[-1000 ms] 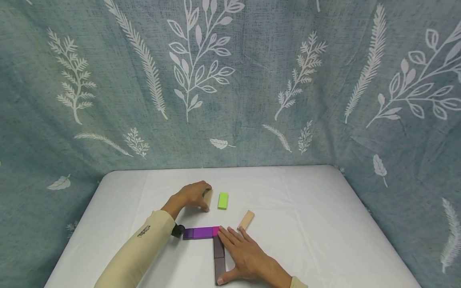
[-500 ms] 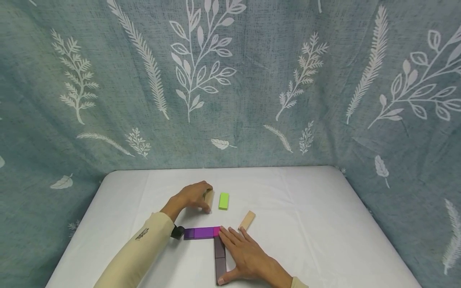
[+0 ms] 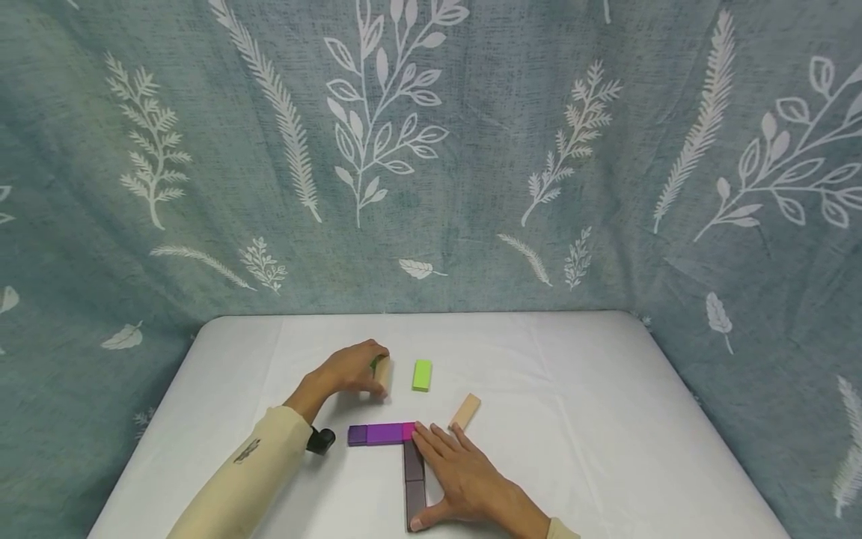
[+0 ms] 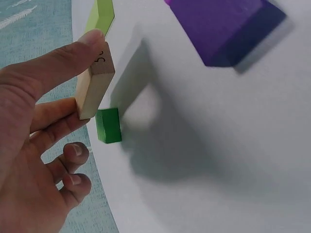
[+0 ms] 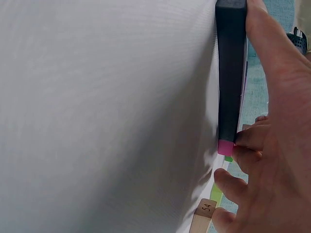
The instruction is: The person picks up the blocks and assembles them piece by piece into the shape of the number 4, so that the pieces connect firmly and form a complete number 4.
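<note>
My left hand point(image 3: 346, 368) pinches a plain wooden block point(image 4: 95, 90) between thumb and fingers, lifted off the white table; dark digits show on its end. Behind it stands a small dark green block point(image 4: 108, 125), mostly hidden in the head view. My right hand point(image 3: 465, 479) rests with fingers spread beside a column of dark blocks point(image 3: 415, 505). Its thumb touches the near end and its index finger reaches the pink block point(image 3: 408, 431) at the far end. From the pink block a purple block point(image 3: 384, 434) and a darker purple block point(image 3: 358, 436) run leftward.
A lime green block point(image 3: 422, 376) lies right of my left hand. Another plain wooden block point(image 3: 466, 410), marked 54 in the right wrist view, lies just beyond my right fingertips. A leaf-patterned cloth point(image 3: 471, 187) hangs behind the white table point(image 3: 572, 419).
My left hand has moved slightly left with the wooden block, away from the lime block. The right hand keeps its place by the dark blocks. The head view has shifted a little.
</note>
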`<state>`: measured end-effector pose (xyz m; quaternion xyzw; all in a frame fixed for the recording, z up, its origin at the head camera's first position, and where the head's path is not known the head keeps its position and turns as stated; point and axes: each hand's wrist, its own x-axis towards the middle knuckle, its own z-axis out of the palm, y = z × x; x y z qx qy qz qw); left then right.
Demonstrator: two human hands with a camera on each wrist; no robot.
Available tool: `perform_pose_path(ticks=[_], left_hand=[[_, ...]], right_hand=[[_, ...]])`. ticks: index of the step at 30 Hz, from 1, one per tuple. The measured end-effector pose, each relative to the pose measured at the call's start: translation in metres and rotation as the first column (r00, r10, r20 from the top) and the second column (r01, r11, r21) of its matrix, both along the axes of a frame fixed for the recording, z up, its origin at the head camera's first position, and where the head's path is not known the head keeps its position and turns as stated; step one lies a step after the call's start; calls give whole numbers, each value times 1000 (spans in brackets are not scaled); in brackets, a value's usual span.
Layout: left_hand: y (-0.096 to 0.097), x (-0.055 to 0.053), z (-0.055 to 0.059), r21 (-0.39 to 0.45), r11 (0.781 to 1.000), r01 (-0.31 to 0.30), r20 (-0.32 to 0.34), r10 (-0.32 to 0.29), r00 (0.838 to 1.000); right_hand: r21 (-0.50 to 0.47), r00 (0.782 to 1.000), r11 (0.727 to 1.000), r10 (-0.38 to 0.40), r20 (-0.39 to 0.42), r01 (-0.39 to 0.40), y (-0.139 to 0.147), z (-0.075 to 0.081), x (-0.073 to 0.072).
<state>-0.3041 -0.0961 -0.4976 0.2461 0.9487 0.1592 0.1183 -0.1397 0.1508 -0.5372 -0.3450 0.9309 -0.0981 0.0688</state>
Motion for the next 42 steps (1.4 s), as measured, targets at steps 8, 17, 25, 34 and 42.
perform_pose_path(ticks=[8,17,25,34,42], left_hand=[[-12,8,0,43,999,1,-28,0,1000],[-28,16,-7,51,998,-30,-35,32,999],[-40,23,-11,78,996,-44,-13,45,999],[-46,32,-14,96,993,-68,4,68,998],[-46,37,-18,100,991,-89,23,87,996]], right_hand=[[-9,1000,1000,-4,-2,4,2,-1,1],[-12,1000,1000,0,-10,-1,1,-2,2],[-16,1000,1000,3,-9,-3,1,-1,2],[0,1000,1000,-5,5,5,0,0,1],[-6,1000,1000,-9,16,9,0,0,0]])
